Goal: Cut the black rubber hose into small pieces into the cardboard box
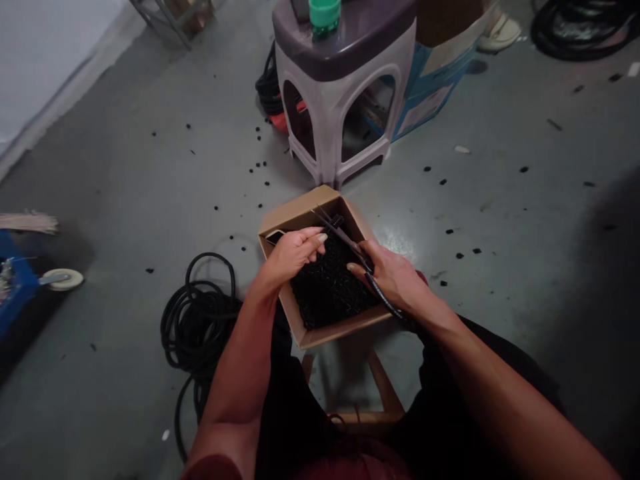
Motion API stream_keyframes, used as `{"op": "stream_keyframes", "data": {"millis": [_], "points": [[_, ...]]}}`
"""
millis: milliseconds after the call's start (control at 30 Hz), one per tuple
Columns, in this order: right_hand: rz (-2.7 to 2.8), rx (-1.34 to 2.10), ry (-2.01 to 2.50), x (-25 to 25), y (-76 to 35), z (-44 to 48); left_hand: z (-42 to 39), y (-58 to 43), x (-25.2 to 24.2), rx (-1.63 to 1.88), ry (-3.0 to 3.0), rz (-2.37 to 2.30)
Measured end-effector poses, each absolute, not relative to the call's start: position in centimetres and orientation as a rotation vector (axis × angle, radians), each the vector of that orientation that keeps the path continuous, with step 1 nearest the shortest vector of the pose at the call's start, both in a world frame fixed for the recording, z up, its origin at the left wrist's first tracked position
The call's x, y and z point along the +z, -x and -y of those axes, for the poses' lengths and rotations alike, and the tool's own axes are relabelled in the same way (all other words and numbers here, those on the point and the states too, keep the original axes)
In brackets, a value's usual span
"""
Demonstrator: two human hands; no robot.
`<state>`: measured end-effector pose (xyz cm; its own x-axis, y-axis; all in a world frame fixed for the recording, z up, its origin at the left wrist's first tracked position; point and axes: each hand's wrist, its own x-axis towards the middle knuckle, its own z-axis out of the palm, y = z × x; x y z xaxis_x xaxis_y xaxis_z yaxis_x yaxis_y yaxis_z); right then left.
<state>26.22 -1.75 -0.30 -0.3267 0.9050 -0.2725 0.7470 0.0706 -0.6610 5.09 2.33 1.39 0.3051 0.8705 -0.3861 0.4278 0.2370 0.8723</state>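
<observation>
Over a cardboard box point(345, 321), my right hand point(393, 273) is closed on a pair of scissors point(350, 243). Their blades point up and left, slightly apart. My left hand point(300, 252) is closed in a pinch just left of the blades. A small black ribbed piece point(338, 221) shows by the blades, close to the left fingertips; whether those fingers grip it I cannot tell. Many small black pieces point(330, 290) fill the box below both hands. A flat dark item with a pale edge point(275, 236) stands in the box's left corner.
A plastic stool point(327, 107) bearing a green-capped bottle point(325, 15) stands beyond the box. Coiled black cable point(200, 320) lies left of my legs. A blue carton point(430, 87) is behind the stool. Black bits point(460, 256) are scattered on the floor. At left is a wheeled blue item point(17, 287).
</observation>
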Motion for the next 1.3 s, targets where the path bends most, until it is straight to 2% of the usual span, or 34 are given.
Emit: {"op": "stream_keyframes", "data": {"millis": [333,767,1000,1167,1300], "points": [[2.063,1.202,1.734,-0.2,-26.2,1.6,-1.9,-6.4,1.6,0.468,-1.774,-1.674],[2.059,1.230,1.741,0.4,-26.1,1.7,-1.4,-7.7,1.5,0.465,-1.903,-1.828],[2.055,1.223,1.745,0.9,-26.0,1.6,-1.7,-7.4,1.4,0.507,-1.727,-1.738],[2.116,1.168,1.706,0.5,-26.2,1.6,-2.3,-6.2,1.5,0.355,-1.519,-1.405],[2.139,1.156,1.664,0.2,-26.6,1.5,-2.4,-5.6,1.5,0.451,-1.420,-1.243]]}}
